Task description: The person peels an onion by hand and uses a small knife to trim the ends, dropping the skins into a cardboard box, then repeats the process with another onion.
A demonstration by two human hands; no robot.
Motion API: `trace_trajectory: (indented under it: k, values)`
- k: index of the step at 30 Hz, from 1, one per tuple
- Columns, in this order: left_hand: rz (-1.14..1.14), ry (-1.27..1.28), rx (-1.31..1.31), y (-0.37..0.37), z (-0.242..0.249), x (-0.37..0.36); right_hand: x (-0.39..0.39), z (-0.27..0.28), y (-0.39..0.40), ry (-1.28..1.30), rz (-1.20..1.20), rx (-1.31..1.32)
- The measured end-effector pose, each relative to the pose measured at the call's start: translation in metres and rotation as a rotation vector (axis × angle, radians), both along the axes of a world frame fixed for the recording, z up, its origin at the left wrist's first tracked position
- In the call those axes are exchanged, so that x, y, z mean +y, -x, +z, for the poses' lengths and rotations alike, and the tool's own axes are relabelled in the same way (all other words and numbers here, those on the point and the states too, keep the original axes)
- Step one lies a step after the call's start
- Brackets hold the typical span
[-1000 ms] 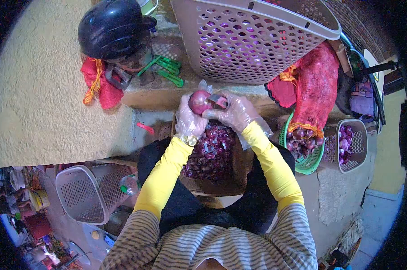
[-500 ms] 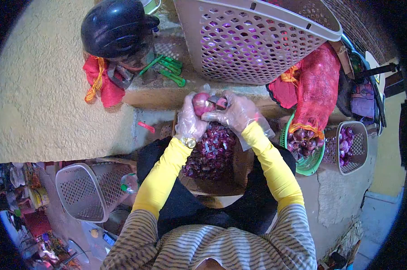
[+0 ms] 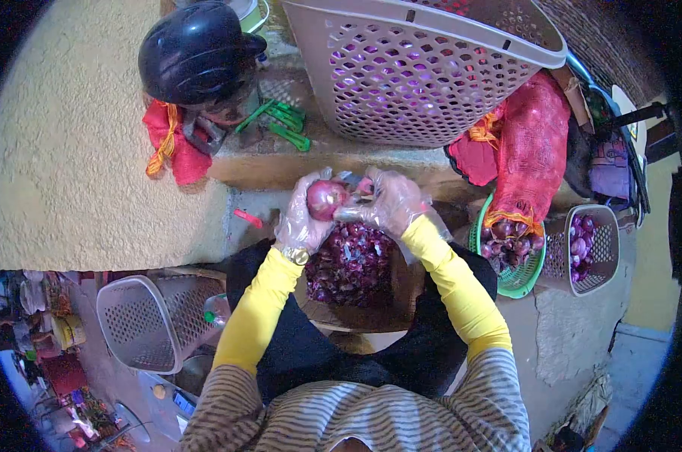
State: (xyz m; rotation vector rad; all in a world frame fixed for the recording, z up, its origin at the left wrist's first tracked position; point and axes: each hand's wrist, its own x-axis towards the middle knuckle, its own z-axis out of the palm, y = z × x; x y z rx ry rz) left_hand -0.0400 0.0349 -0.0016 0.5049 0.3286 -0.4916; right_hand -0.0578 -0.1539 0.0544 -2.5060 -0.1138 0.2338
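A large red onion (image 3: 327, 200) rests in my left hand (image 3: 299, 215), whose fingers in a clear plastic glove are wrapped round it. Close beside the onion, my right hand (image 3: 395, 200), gloved too, is closed on what looks like a small knife (image 3: 366, 185) with a pinkish handle; fingers hide most of it. The right thumb is near the onion's lower right side. Below both hands, a cardboard box (image 3: 409, 282) between my legs contains a heap of dark purple onion skins (image 3: 348, 264).
A big perforated basket (image 3: 424, 38) stands on the ledge, with green-handled tools (image 3: 284, 120) and a dark helmet (image 3: 194, 53) leftward. To the right are a red mesh sack (image 3: 533, 143), a green basket (image 3: 518, 282) and a smaller onion basket (image 3: 597, 282). Another basket (image 3: 134, 324) lies left.
Both hands have come slightly lower, and my left hand has moved a little left with the onion. The gap between the hands is wider, and more of the onion's smooth side shows.
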Motion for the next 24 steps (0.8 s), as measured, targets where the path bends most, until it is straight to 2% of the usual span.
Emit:
trace_trajectory:
  k: [5, 8, 15, 19, 24]
  values:
    - [-0.006, 0.042, 0.009, -0.005, -0.019, -0.007, 0.003, -0.007, 0.0, -0.048, 0.028, -0.062]
    - [0.033, -0.021, 0.007, -0.01, -0.03, -0.011, 0.001, -0.001, 0.001, -0.018, 0.011, -0.04]
    - [0.032, 0.007, 0.048, -0.011, -0.035, -0.023, -0.003, -0.007, -0.003, 0.07, 0.007, -0.049]
    - [-0.005, -0.022, 0.062, -0.012, -0.035, -0.024, -0.005, -0.014, -0.003, 0.059, 0.004, -0.107]
    - [-0.074, 0.025, 0.044, -0.016, -0.047, -0.021, -0.006, -0.002, -0.003, 0.066, 0.013, -0.044]
